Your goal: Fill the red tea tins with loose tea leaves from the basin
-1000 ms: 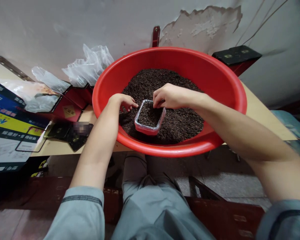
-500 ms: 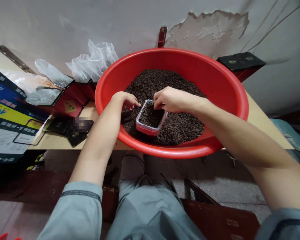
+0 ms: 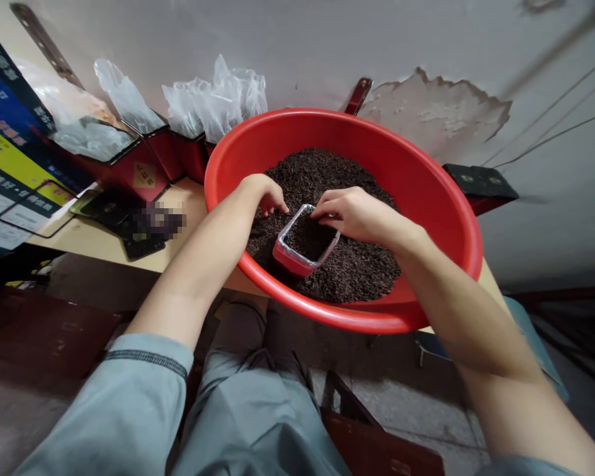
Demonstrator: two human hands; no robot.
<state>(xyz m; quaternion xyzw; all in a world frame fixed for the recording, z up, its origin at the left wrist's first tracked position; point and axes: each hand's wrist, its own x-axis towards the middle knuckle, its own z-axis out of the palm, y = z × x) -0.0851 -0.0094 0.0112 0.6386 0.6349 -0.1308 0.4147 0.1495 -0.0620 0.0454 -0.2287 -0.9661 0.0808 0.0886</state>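
A large red plastic basin (image 3: 426,178) holds a heap of dark, dry, thin leaf pieces that look like loose tea (image 3: 354,277). On the heap sits a small red box (image 3: 297,263) lined with clear plastic, slightly tilted, with the same dark leaves inside. My left hand (image 3: 272,197) hangs just left of the box over the leaves, fingers loosely bent and apart, holding nothing visible. My right hand (image 3: 344,210) is over the box's far right corner, its fingers bent loosely over the opening with a gap at the thumb. Its fingertips are partly hidden.
The basin stands on a light wooden table (image 3: 193,205) against a wall. Dark red boxes (image 3: 146,168) with clear plastic bags (image 3: 218,96) line the back left. Black flat items (image 3: 141,241) lie in front of them. A black-topped box (image 3: 480,182) is behind the basin at right.
The view has turned, so the basin and wall sit differently in it. My right hand's fingers have shifted from a closed pinch inside the box to a looser spread at its corner.
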